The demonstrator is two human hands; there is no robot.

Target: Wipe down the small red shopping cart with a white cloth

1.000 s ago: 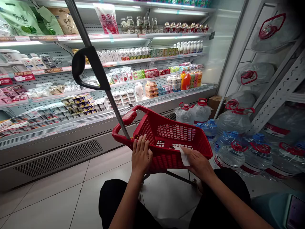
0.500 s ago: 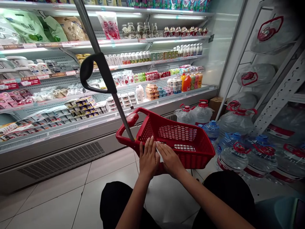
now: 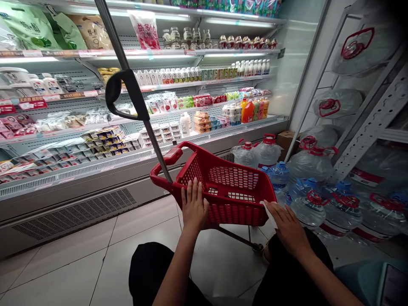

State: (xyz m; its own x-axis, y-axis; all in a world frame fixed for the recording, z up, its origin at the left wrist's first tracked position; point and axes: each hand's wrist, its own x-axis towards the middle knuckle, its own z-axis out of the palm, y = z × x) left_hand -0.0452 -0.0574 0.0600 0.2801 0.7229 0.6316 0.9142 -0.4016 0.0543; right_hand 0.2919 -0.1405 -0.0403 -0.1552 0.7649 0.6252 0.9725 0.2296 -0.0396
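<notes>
A red plastic shopping basket [image 3: 236, 174] on wheels stands in front of me, its grey pull rod with a black handle [image 3: 123, 91] leaning up to the left. My left hand [image 3: 193, 206] lies on the basket's near wall, fingers stretched upward over the rim. My right hand [image 3: 287, 225] rests at the basket's near right corner and presses a white cloth [image 3: 267, 211] against it, fingers flat. My knees in black trousers show at the bottom.
A lit chiller shelf [image 3: 95, 165] full of dairy packs and bottles runs along the left and back. Large water jugs [image 3: 312, 163] with red caps crowd the floor and a metal rack at the right. Pale floor tiles [image 3: 79, 263] lie at the lower left.
My right hand slid with the white cloth along the basket's near wall: towards the left hand half a second ago, now out to the right corner. The left hand stayed on the wall.
</notes>
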